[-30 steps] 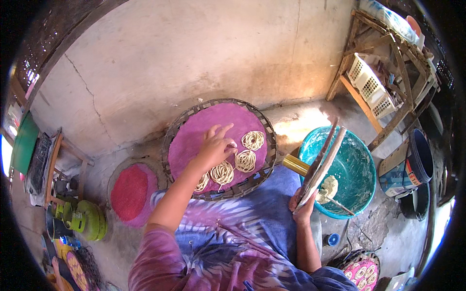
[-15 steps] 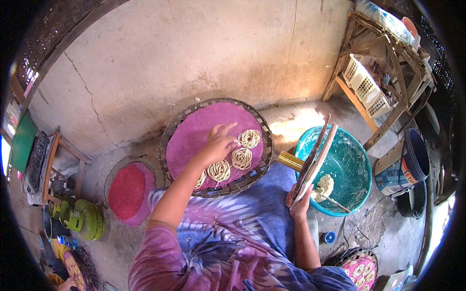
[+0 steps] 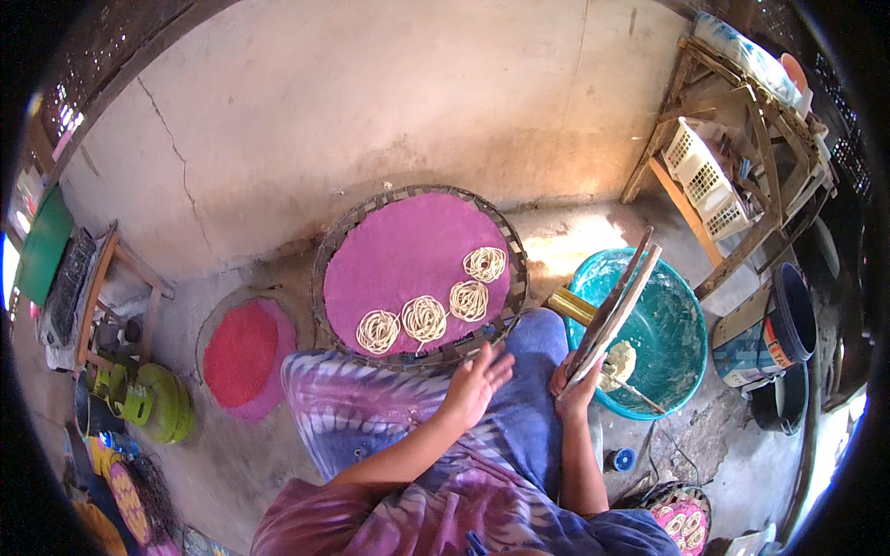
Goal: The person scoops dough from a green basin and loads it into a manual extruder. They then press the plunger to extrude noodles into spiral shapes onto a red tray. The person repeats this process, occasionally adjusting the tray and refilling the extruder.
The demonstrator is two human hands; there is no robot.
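My left hand (image 3: pixel 476 382) hovers over my lap, fingers spread and nothing in it, just off the near rim of a round woven tray (image 3: pixel 322 278). A purple cloth (image 3: pixel 389 250) lines that tray. Several pale coils of dough strands (image 3: pixel 425 318) lie along its near and right side. My right hand (image 3: pixel 575 385) grips the lower ends of two long wooden handles (image 3: pixel 607 320), held close together and slanting up. Beside them a brass cylinder (image 3: pixel 570 305) sticks out to the left; where it joins the handles is hidden. Below the handles, a dough lump (image 3: pixel 619 360) sits in a teal basin (image 3: pixel 702 324).
A thin stick (image 3: pixel 642 397) leans across the basin's near rim. Left of the tray lies a red and purple round cloth (image 3: pixel 243 357), with a green gas cylinder (image 3: pixel 159 405) beyond. Buckets (image 3: pixel 788 320) and a wooden rack (image 3: pixel 691 222) stand right. Another tray of coils (image 3: pixel 684 524) lies lower right.
My left hand has drawn back from over the purple cloth, toward my lap and to the right. My right hand keeps its hold on the handles.
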